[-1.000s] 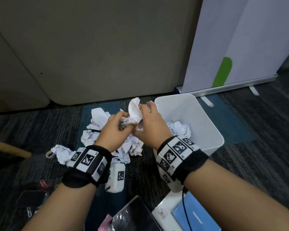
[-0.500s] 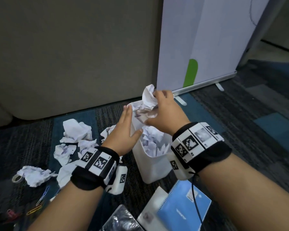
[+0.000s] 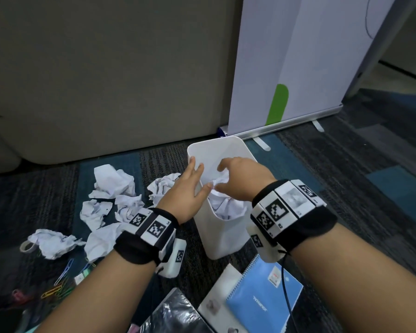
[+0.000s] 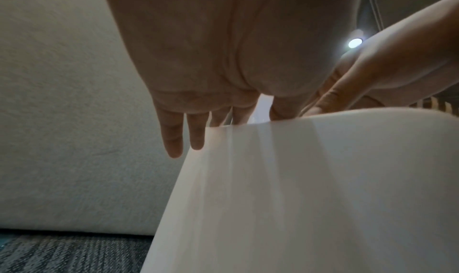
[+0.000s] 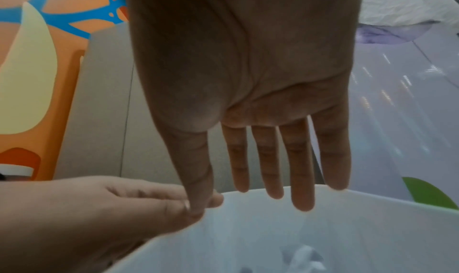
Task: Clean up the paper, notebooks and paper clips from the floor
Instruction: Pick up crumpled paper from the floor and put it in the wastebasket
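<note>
A white bin (image 3: 216, 236) stands on the carpet with crumpled paper (image 3: 228, 207) inside. My right hand (image 3: 226, 176) hovers over its mouth with the fingers spread and nothing in them; a paper ball (image 3: 221, 181) lies just under it on the pile. The right wrist view shows the straight fingers (image 5: 300, 179) above the bin (image 5: 273, 228). My left hand (image 3: 197, 174) is open, fingers straight at the bin's left rim (image 4: 298, 124). More crumpled paper (image 3: 113, 181) lies on the floor to the left. Paper clips (image 3: 65, 267) lie near my left forearm.
A blue spiral notebook (image 3: 264, 301), a white one (image 3: 216, 299) and a black one (image 3: 175, 316) lie in front of the bin. A tape roll (image 3: 27, 247) sits at far left. A grey sofa (image 3: 106, 68) and a banner stand (image 3: 286, 68) close off the back.
My right hand carried the paper ball over the bin, let it go and opened. My left hand came off the ball and now stays at the bin's left rim.
</note>
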{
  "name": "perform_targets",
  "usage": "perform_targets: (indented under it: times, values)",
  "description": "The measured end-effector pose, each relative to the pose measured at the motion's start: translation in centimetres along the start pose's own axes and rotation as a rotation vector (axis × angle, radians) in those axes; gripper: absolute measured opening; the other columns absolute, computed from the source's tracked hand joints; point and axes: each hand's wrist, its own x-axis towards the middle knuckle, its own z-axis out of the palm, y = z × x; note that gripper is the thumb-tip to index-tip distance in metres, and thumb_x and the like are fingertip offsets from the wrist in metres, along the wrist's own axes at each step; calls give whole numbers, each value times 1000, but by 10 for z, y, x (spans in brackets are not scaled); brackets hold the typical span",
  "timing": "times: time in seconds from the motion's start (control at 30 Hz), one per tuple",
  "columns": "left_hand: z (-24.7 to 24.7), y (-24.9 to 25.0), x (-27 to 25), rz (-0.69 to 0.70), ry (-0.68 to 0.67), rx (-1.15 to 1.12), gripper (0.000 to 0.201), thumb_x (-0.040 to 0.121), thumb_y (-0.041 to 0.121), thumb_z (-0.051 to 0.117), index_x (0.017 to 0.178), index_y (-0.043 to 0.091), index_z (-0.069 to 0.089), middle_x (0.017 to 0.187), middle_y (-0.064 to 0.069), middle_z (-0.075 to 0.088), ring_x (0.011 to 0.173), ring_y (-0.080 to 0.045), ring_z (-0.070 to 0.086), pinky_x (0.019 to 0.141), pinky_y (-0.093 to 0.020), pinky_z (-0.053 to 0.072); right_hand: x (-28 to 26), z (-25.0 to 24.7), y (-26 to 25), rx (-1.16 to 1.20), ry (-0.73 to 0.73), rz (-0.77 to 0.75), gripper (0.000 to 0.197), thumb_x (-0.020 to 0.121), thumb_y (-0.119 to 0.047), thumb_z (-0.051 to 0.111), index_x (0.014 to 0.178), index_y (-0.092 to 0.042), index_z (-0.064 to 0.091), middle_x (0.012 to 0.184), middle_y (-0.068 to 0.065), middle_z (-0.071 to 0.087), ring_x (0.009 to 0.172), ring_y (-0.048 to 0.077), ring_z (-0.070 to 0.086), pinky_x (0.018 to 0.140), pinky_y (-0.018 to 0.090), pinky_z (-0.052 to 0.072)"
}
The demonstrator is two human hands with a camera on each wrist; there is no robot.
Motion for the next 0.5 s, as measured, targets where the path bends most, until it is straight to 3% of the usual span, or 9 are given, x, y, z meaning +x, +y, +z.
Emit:
perform_targets:
  times: [0.1,0.2,0.3,0.37,0.5]
  values:
    - [-11,-6,-5,7,-16,-1,64,94,52,39,150,30,18,160,8,-1,146,-9,12,115,-41,28,0,-2,-21,46,68,-77,39,86,-36,59,123,-26,54,124,-1,60,113,18,57,90,33,47]
    - [-26,-16,-15,-3,21,70,53,93,41,51,142,28,35,156,5,23,138,-13,34,108,-32,35,-1,1,-49,64,110,-187,28,87,-33,55,114,-26,59,115,-2,63,107,18,58,83,31,47]
    - [-43,-31,-30,-83,58,129,22,92,32,53,114,31,55,129,8,53,111,-14,55,86,-26,42,-1,9,-76,92,148,-301,22,87,-35,55,106,-27,61,111,-3,64,102,18,59,76,30,45]
    - [-52,-50,-41,-182,69,166,7,93,30,51,93,36,55,109,7,59,95,-15,57,79,-29,45,1,18,-93,89,135,-364,23,87,-36,56,107,-27,61,111,-3,63,103,18,59,76,30,45]
    - [-52,-115,-58,-372,30,273,17,93,33,48,104,28,60,110,5,65,94,-18,60,76,-29,45,8,49,-117,33,3,-433,27,90,-34,52,115,-26,59,118,-1,62,108,22,59,82,32,48]
